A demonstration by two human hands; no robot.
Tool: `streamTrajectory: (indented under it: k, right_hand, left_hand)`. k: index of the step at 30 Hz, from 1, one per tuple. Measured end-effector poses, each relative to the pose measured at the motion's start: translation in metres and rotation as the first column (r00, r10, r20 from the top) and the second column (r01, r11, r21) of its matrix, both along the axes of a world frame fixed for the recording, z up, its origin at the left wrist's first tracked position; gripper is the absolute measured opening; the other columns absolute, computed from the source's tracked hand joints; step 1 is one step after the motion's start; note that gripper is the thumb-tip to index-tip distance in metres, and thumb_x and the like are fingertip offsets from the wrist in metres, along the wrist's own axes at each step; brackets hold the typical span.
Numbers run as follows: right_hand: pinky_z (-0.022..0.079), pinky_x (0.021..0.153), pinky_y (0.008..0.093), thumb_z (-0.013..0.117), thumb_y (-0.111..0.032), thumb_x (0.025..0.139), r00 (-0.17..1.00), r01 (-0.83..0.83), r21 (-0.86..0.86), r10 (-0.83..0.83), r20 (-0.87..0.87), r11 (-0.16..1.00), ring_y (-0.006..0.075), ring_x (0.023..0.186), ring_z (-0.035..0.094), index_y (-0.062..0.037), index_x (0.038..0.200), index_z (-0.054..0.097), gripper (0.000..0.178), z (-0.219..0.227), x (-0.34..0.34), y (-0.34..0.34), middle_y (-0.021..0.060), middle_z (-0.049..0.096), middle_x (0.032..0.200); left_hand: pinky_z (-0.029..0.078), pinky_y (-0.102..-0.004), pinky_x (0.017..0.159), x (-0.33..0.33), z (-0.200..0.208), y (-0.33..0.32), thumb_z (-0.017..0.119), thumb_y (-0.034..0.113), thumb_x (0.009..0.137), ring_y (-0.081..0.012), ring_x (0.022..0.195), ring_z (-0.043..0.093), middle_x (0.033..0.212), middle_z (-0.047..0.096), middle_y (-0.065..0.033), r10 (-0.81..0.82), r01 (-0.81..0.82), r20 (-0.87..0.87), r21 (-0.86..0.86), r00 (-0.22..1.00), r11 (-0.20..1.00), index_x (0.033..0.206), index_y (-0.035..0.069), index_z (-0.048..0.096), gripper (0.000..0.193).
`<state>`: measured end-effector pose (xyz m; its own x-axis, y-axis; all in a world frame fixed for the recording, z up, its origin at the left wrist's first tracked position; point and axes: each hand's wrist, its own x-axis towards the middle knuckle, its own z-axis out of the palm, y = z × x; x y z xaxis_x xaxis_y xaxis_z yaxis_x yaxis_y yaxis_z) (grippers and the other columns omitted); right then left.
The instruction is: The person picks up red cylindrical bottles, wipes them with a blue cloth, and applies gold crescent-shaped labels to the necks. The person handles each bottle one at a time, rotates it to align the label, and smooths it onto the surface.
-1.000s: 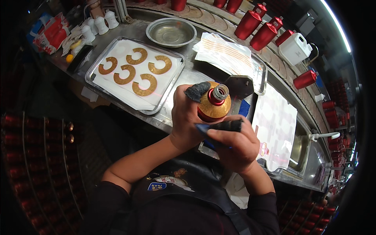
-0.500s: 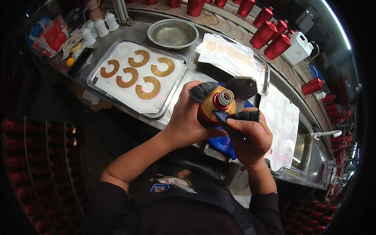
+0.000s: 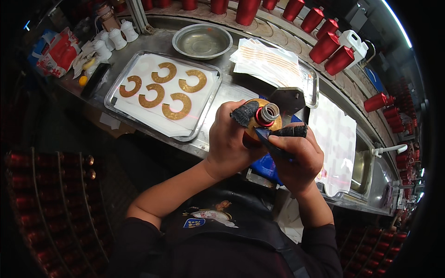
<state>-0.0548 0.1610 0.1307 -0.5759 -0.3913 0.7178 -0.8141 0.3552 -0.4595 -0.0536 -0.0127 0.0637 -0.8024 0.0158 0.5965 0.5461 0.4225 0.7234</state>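
Note:
My left hand [image 3: 225, 146] is wrapped round a red bottle, its threaded silver neck [image 3: 270, 112] pointing up. A black cover sits over the left thumb, which presses on the gold patterned sticker [image 3: 251, 124] around the bottle's shoulder. In my right hand [image 3: 302, 160] is a dark blue flat scraper [image 3: 263, 134], its tip against the gold shoulder just below the neck. The right thumb wears a black cover too. Most of the bottle's body is hidden by my hands.
To the left, a metal tray [image 3: 211, 111] holds several gold C-shaped stickers on white paper. Beyond it stand a metal bowl [image 3: 202, 41] and stacked backing sheets [image 3: 266, 60]. Red bottles [image 3: 324, 47] line a curved conveyor behind. A sink [image 3: 361, 171] lies right; a dark metal plate [image 3: 287, 100] stands nearby.
Both hands and the bottle have shifted slightly right in view, the scraper still against the shoulder. Red bottles on the conveyor have moved right past the white jug.

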Motion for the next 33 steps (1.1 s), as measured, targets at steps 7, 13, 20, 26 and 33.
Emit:
streamTrajectory:
  k: [7, 13, 20, 26, 33]
  right_hand:
    - [0.049, 0.066, 0.0334, 0.078, 0.008, 0.067, 0.999, 0.029, -0.045, -0.027, 0.045, 0.999, 0.0268, 0.073, 0.063, -0.0042, 0.092, 0.072, 0.029, -0.001, 0.003, 0.001, 0.0099, 0.064, 0.081]
    - [0.049, 0.065, 0.0324, 0.078, 0.01, 0.065, 0.998, 0.033, -0.084, -0.028, 0.061, 0.996, 0.0257, 0.072, 0.062, -0.0046, 0.092, 0.072, 0.031, -0.003, 0.001, 0.003, 0.0094, 0.063, 0.08]
    - [0.048, 0.064, 0.0346, 0.076, 0.01, 0.064, 0.997, 0.043, -0.087, -0.038, 0.062, 0.995, 0.0266, 0.071, 0.061, -0.0049, 0.093, 0.072, 0.033, -0.003, -0.002, 0.001, 0.0094, 0.063, 0.08]
    - [0.047, 0.062, 0.0357, 0.07, 0.005, 0.065, 0.99, -0.021, 0.042, 0.027, -0.135, 0.999, 0.0276, 0.066, 0.055, -0.0052, 0.097, 0.072, 0.033, -0.009, 0.005, -0.014, 0.0065, 0.051, 0.074]
    - [0.05, 0.063, 0.0334, 0.072, 0.008, 0.068, 0.994, -0.063, -0.083, 0.055, -0.091, 0.995, 0.026, 0.071, 0.061, -0.0039, 0.094, 0.07, 0.029, -0.019, 0.007, 0.002, 0.0082, 0.062, 0.08]
  left_hand:
    - [0.048, -0.0435, 0.097, 0.0, 0.002, 0.0, 0.093, 0.032, 0.064, -0.0365, 0.118, 0.054, 0.132, 0.043, -0.018, -0.076, 0.076, 0.01, -0.015, 0.997, 0.997, 0.136, 0.007, 0.043, 0.091]
    - [0.048, -0.0442, 0.097, -0.005, 0.005, -0.005, 0.092, 0.034, 0.066, -0.0386, 0.115, 0.055, 0.127, 0.048, -0.0191, -0.202, 0.201, 0.092, 0.021, 0.975, 0.979, 0.136, 0.007, 0.042, 0.091]
    - [0.048, -0.0444, 0.096, -0.005, -0.001, -0.001, 0.087, 0.028, 0.068, -0.0368, 0.117, 0.055, 0.129, 0.048, -0.0182, -0.136, 0.107, 0.169, 0.172, 0.976, 0.979, 0.133, 0.007, 0.048, 0.078]
    - [0.047, -0.0422, 0.095, -0.003, -0.009, 0.013, 0.087, 0.03, 0.07, -0.0331, 0.112, 0.055, 0.122, 0.048, -0.0149, 0.21, -0.222, -0.119, -0.102, 0.971, 0.97, 0.132, 0.009, 0.049, 0.075]
    - [0.046, -0.0417, 0.091, -0.005, -0.019, 0.023, 0.093, 0.036, 0.064, -0.0321, 0.11, 0.051, 0.122, 0.042, -0.0161, 0.245, -0.245, -0.074, 0.001, 0.967, 0.969, 0.132, 0.006, 0.048, 0.087]
